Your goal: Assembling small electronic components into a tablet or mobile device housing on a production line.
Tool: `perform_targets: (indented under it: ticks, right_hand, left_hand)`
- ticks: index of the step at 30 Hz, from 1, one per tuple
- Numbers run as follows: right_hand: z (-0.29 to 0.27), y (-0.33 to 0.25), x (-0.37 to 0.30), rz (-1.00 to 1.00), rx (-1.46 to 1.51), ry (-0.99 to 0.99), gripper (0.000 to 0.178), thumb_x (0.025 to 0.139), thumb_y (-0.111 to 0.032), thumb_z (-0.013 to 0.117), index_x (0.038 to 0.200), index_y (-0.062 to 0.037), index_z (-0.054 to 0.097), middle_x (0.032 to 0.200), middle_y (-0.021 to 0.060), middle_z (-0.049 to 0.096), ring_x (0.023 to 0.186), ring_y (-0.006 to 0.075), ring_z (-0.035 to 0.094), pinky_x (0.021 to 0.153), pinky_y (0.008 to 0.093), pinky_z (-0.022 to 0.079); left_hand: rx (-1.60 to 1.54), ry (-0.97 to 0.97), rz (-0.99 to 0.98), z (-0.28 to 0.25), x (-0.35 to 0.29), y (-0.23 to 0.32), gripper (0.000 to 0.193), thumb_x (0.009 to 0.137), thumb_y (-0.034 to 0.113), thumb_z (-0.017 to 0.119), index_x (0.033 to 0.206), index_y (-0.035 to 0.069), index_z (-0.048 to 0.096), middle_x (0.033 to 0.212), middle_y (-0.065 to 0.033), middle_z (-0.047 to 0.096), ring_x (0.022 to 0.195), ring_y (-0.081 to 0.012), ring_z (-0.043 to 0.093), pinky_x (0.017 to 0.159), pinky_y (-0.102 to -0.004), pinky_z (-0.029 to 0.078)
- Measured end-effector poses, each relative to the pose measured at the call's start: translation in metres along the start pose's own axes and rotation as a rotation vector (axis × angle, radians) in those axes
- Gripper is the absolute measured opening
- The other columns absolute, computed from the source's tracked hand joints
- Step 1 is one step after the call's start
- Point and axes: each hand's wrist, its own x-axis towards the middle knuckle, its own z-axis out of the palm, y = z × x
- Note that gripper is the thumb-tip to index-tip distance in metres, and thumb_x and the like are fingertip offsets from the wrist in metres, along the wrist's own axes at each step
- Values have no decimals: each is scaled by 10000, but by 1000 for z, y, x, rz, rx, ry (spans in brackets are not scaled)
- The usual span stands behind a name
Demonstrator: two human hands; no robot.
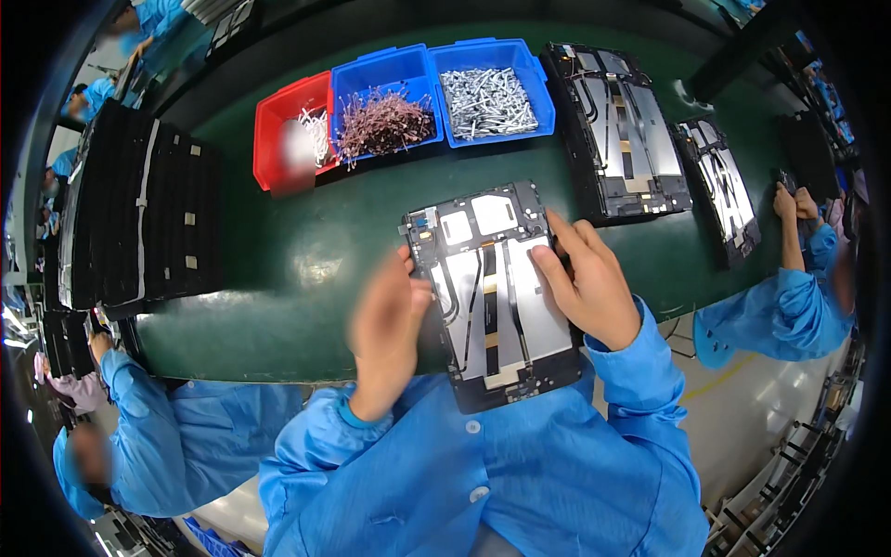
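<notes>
A tablet without its back cover [543, 325] lies between my hands at the table's front edge, its lower end overhanging my lap. Silver plates, dark cables and a strip of yellowish tape show on it. My right hand [594, 283] grips its right edge, thumb on top and fingers along the side. At the left edge is my left hand [385, 320], fingertips and thumb closed against the rim. Part of that hand is blurred.
Beyond the tablet stand a red bin [269, 139] with white pieces, a blue bin [371, 70] of brownish-pink wired parts and another blue bin [543, 111] of silvery parts. Similar tablets [636, 139] lie at right; a dark stack [172, 213] rises at left. Co-workers sit on both sides.
</notes>
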Motion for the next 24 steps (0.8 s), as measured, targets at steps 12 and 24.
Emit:
perform_targets:
  ticks: [12,24]
  right_hand:
    - [-4,-52,-7,-149,-181,185,464,920,-170,733,1316,29,596,1084,170,605,657,217,610,582,331,508]
    - [36,-64,21,-385,277,-76,124,827,-156,773,907,-64,748,845,88,694,699,275,677,626,362,547]
  left_hand:
    - [1,-50,156,-9,31,15,130,890,-61,707,1012,-24,729,1094,-96,585,1001,-158,592,901,-280,494]
    - [503,-82,585,-17,30,27,214,742,-24,813,939,46,765,894,-60,620,841,-216,603,708,-320,494]
